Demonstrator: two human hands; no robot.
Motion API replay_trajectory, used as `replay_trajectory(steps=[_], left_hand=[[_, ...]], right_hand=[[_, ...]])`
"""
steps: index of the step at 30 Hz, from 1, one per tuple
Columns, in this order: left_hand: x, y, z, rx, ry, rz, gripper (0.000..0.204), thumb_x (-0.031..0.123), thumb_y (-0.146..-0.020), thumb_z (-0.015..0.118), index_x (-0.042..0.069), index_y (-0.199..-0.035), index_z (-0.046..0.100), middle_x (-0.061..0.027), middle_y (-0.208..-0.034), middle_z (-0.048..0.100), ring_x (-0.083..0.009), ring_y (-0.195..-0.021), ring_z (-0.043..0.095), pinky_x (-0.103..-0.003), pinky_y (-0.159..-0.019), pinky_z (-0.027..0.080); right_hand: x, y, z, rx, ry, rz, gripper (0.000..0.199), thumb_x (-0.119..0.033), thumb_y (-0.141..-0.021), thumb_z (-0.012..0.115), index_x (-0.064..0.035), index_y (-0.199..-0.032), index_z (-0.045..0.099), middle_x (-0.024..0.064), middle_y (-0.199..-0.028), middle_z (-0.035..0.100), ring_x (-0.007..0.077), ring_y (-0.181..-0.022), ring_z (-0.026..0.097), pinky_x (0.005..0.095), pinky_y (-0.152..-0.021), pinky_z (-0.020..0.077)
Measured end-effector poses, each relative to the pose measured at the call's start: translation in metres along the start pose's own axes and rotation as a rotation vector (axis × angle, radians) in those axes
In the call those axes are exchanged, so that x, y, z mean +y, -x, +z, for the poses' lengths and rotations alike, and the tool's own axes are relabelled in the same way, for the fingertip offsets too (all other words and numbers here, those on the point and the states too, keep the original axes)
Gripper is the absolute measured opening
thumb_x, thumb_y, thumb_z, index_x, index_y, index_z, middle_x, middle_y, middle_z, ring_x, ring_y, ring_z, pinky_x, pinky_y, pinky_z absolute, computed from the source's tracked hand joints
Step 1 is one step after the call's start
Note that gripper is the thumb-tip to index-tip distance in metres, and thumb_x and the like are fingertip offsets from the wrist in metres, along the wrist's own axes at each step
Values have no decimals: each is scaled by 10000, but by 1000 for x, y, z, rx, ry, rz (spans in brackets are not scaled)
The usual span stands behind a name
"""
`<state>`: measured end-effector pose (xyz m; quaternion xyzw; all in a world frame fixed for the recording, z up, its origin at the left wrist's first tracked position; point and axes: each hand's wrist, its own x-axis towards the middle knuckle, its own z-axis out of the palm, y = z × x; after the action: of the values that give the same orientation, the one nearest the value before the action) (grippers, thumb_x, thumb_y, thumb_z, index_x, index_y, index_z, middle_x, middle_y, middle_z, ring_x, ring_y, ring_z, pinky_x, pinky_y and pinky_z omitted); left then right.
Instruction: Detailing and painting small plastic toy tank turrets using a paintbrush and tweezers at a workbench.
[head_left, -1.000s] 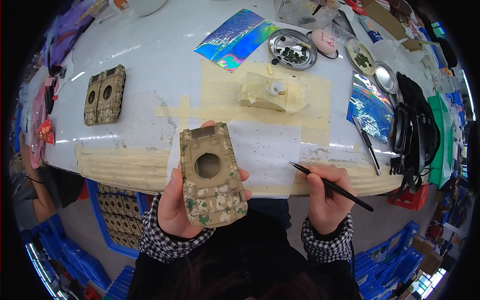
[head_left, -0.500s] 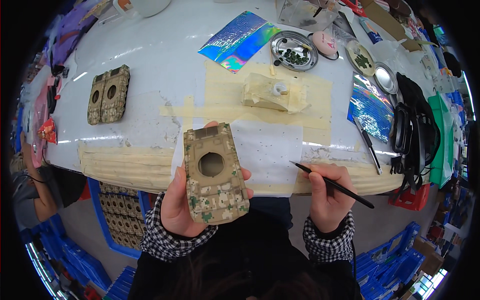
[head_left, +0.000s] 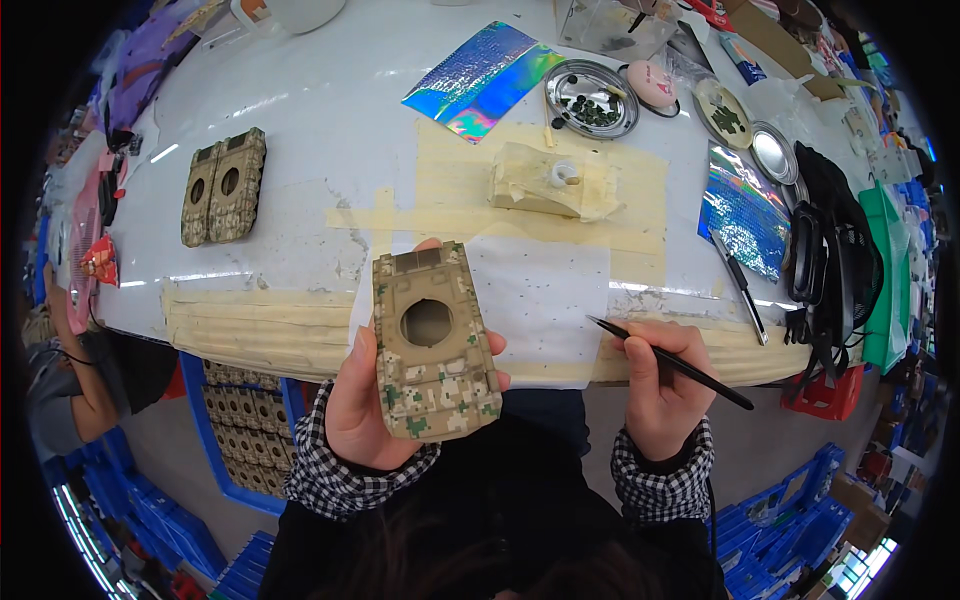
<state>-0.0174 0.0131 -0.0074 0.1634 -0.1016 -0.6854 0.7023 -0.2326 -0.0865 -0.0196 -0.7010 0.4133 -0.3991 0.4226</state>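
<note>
- Left hand (head_left: 365, 400) grips a camouflage model tank hull (head_left: 432, 340) at the table's near edge.
- Right hand (head_left: 655, 385) pinches a thin black paintbrush (head_left: 668, 362), tip over the white paper sheet (head_left: 540, 300).

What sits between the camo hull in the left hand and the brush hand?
In the head view, only the white paper sheet taped to the table edge lies between the camo hull in the left hand and the right hand, whose brush tip rests over it.
</note>
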Motion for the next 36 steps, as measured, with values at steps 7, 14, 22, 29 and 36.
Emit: replay_trajectory(steps=[7,14,22,29,36], left_hand=[[2,1,-2,-55,-14,-14,661,434,-962,342,76,-1451,78,-201,-1314,418,-335,-1184,470,-485,-940,459],[2,1,-3,-69,13,-1,648,432,-967,322,75,-1450,80,-217,-1290,437,-344,-1161,490,-487,-936,463],[1,1,1,-48,19,-2,613,409,-978,296,71,-1448,95,-206,-1295,435,-340,-1161,491,-482,-941,459],[0,4,4,-24,41,-45,556,377,-994,254,59,-1436,140,-194,-1323,416,-340,-1197,467,-481,-968,445],[-4,6,14,112,242,-141,588,417,-990,199,10,-1412,158,-339,-1227,406,-393,-1075,549,-340,-787,594]], right_hand=[[0,-1,3,35,-12,-31,87,-31,-828,658,31,-871,616,98,-786,636,129,-664,568,217,-596,439],[-4,1,-4,-71,55,16,86,-38,-891,572,35,-931,548,116,-875,638,135,-789,616,231,-744,478],[-3,0,0,45,-86,7,85,-33,-864,618,35,-905,587,82,-810,637,88,-684,554,198,-630,441],[-11,-5,-6,12,-157,70,81,-31,-878,592,34,-921,573,101,-856,640,114,-752,597,221,-700,464],[-53,-28,-5,-161,-281,-250,91,-44,-849,626,14,-896,574,145,-879,667,170,-765,612,283,-722,468]])
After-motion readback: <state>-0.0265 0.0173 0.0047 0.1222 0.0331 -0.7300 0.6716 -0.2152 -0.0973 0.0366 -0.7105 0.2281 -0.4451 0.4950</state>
